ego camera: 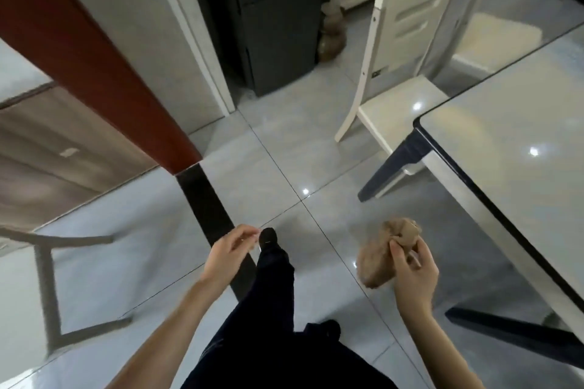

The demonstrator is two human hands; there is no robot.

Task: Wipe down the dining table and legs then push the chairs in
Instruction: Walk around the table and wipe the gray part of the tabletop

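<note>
cloth [384, 254]: tan-brown, plain
bench [512, 148]: glossy grey top, black edge, dark legs (navy, maybe)
chair [401, 41]: cream
floor [284, 151]: pale grey glossy tiles
door frame [94, 66]: red-brown
trousers [271, 309]: black

We see the desk [518, 148] to our right, with a chair [401, 50] tucked at its far end. A cabinet [271, 25] stands ahead, a vase [331, 33] just right of it on the floor [278, 148].
</note>
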